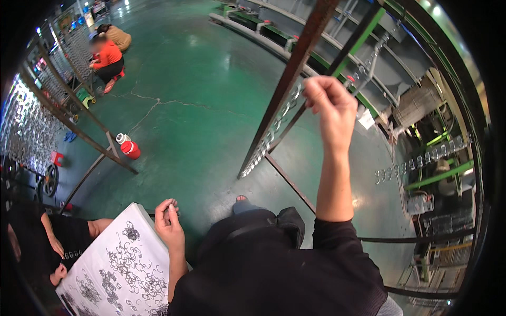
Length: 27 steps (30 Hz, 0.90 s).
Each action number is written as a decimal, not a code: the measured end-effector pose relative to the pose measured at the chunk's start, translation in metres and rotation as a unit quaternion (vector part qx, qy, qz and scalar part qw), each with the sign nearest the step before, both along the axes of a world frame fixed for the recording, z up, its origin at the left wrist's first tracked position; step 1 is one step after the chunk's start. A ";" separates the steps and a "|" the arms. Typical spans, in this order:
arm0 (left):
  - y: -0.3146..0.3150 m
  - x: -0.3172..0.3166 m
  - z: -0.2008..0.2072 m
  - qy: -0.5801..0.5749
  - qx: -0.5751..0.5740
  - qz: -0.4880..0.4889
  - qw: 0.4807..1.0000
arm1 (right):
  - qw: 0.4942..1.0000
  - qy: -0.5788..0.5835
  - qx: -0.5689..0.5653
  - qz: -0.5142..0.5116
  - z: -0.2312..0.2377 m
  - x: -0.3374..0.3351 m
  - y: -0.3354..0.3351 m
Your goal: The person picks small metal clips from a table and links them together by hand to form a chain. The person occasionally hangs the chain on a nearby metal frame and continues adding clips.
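Observation:
My right hand (pixel 331 108) is raised beside a rusty brown metal post (pixel 287 79), thumb and fingers pinched together. Whatever the pinch holds is too small to make out. Close to those fingertips, a row of shiny bent-wire hooks (pixel 274 131) runs down along the post. Lower and to the left, my left hand (pixel 169 224) is half closed with its fingers curled in, near the corner of a white-topped table (pixel 138 213); its contents, if any, are hidden. Loose wire hooks (pixel 129 263) lie scattered and in small heaps on that table.
A co-worker's hands (pixel 57 258) are at the table's left edge. A hanging chain of wire pieces (pixel 421 160) is at the right, before machinery. Red and white jugs (pixel 130 149) stand on the green floor near a metal rack leg. Two people (pixel 108 55) crouch farther off.

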<state>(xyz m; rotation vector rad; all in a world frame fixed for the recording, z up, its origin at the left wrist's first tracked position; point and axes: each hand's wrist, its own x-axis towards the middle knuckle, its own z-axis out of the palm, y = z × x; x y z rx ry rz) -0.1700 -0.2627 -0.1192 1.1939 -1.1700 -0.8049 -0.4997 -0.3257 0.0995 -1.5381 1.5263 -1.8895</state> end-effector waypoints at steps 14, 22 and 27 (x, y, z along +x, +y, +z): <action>-0.043 -0.075 -0.005 -0.013 0.001 -0.043 0.999 | 0.977 0.068 -0.063 -0.190 0.072 -0.234 -0.033; -0.066 -0.117 -0.010 -0.008 0.005 -0.048 0.999 | 0.970 0.038 -0.079 -0.225 0.124 -0.332 -0.058; -0.083 -0.143 -0.006 -0.031 0.004 -0.045 0.999 | 0.968 0.026 -0.102 -0.229 0.157 -0.377 -0.082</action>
